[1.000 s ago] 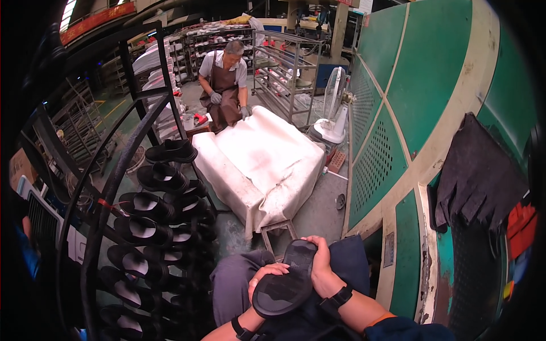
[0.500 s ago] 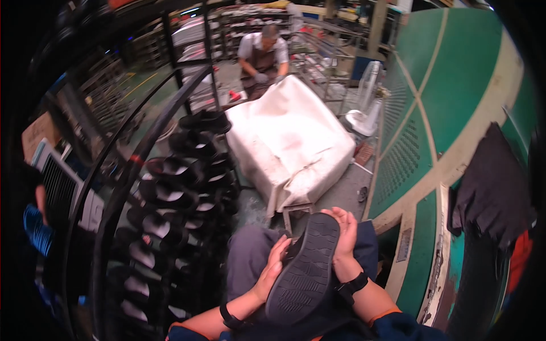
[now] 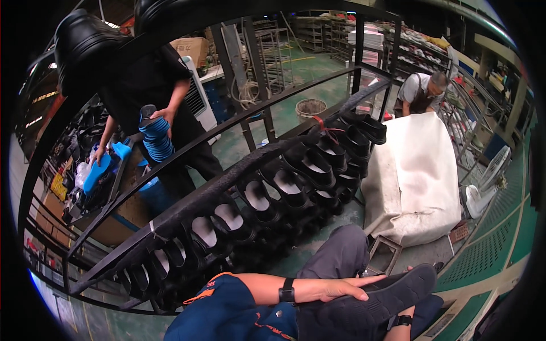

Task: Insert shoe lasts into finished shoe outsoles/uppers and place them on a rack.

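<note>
A black shoe [image 3: 398,291] lies across my lap with its dark patterned sole facing me. My left hand [image 3: 346,288] is closed on the shoe's edge, the thumb over the sole and the fingers along the far side. My right hand [image 3: 407,312] holds it from underneath and is mostly hidden behind the sole; a bit of finger shows above the far edge. Dark bands circle both wrists. My grey trouser knee [image 3: 336,256] is just beyond the shoe.
A black metal rack [image 3: 227,173] with several rows of black shoes [image 3: 256,196] stands at my left. Beyond it a person [image 3: 145,85] holds a stack of blue insoles [image 3: 155,136]. A white-covered block [image 3: 418,176] stands ahead, another person [image 3: 418,94] behind it. Green panels [image 3: 483,250] rise at right.
The view has swung left, bringing the rack and the person with insoles into fuller sight. The shoe has turned from upright to lying sideways, and my left hand has shifted along its edge.
</note>
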Motion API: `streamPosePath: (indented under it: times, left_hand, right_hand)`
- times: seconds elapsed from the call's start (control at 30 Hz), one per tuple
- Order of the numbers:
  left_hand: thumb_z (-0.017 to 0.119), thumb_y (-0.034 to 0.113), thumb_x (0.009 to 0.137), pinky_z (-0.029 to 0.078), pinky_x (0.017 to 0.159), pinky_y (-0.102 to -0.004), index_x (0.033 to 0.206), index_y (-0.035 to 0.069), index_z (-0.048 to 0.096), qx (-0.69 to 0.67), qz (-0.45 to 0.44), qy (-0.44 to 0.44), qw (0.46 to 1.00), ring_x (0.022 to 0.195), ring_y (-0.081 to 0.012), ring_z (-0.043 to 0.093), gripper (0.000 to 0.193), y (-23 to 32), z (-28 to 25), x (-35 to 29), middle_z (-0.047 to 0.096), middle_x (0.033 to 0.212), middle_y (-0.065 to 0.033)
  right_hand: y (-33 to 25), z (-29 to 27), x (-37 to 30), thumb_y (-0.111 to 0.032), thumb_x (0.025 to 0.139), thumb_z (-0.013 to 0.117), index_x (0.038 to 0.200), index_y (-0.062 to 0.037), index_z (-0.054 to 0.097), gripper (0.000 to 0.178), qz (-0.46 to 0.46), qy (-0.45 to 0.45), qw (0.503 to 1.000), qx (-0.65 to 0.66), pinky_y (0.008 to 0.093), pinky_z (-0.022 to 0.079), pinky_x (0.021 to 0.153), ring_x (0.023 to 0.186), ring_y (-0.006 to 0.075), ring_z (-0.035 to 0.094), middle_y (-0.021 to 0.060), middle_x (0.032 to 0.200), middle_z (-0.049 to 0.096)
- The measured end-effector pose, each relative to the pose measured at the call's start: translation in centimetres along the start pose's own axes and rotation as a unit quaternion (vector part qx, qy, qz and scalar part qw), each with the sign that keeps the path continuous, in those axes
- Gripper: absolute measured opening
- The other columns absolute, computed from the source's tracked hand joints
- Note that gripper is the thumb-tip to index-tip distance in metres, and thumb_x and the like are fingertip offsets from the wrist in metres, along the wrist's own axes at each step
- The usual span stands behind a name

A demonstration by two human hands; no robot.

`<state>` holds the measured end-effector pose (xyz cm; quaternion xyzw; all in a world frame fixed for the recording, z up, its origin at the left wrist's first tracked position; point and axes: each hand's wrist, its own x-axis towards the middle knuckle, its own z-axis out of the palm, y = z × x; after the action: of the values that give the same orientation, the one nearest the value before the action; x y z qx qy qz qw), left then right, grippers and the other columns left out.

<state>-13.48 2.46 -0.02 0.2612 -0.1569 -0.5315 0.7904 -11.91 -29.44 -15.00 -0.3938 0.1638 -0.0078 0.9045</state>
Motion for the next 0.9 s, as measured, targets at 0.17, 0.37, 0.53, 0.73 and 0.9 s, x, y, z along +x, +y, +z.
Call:
streamPosePath:
  times: [0.17,0.37,0.53,0.73,0.9]
  left_hand:
    - [0.078,0.032,0.072,0.023,0.117,-0.0320,0.157,0.010,0.006,-0.026,0.163,-0.104,0.981,0.143,-0.0185,0.029,0.114,4.3,3.3,2.5,0.020,0.159,-0.0102]
    - [0.077,0.047,0.073,0.045,0.104,-0.0421,0.150,0.005,0.022,0.037,0.258,0.098,0.960,0.127,-0.0289,0.050,0.104,7.2,1.3,-0.2,0.042,0.144,-0.0161]
    - [0.071,0.035,0.075,0.043,0.107,-0.0485,0.143,-0.003,0.034,-0.003,0.324,0.242,0.915,0.123,-0.0360,0.054,0.087,5.3,-0.8,-5.7,0.049,0.138,-0.0223]
    - [0.076,0.027,0.070,0.048,0.101,-0.0478,0.144,0.000,0.029,-0.016,0.320,0.278,0.906,0.117,-0.0347,0.056,0.093,4.0,-0.4,-8.9,0.049,0.132,-0.0193]
    - [0.079,0.025,0.065,0.044,0.104,-0.0456,0.149,0.005,0.022,0.073,0.361,0.308,0.877,0.126,-0.0338,0.048,0.104,3.9,0.7,-7.9,0.044,0.137,-0.0168]
  right_hand:
    - [-2.6,5.8,-4.6,-0.036,0.095,0.052,0.115,0.0000,0.059,0.042,0.057,-0.136,0.987,0.057,0.0347,0.052,0.057,0.063,0.0220,0.061,0.0118,0.085,0.065]
    - [-3.7,9.7,-6.9,-0.042,0.091,0.054,0.111,0.0090,0.057,0.055,0.141,-0.269,0.951,0.064,0.0383,0.049,0.051,0.058,0.0294,0.059,0.0219,0.084,0.063]
    - [-4.1,12.1,-3.6,-0.042,0.091,0.060,0.135,0.0018,0.046,0.064,0.180,-0.331,0.919,0.117,0.0447,0.058,0.064,0.090,0.0355,0.067,0.0222,0.119,0.061]
    - [-10.5,15.7,11.2,-0.030,0.097,0.056,0.122,-0.0055,0.055,0.035,-0.059,-0.150,0.984,0.080,0.0375,0.053,0.083,0.091,0.0229,0.065,0.0089,0.103,0.066]
    - [-5.2,16.7,12.3,-0.027,0.098,0.050,0.110,-0.0030,0.052,0.026,-0.003,0.038,0.995,0.097,0.0352,0.052,0.069,0.078,0.0240,0.063,0.0147,0.093,0.064]
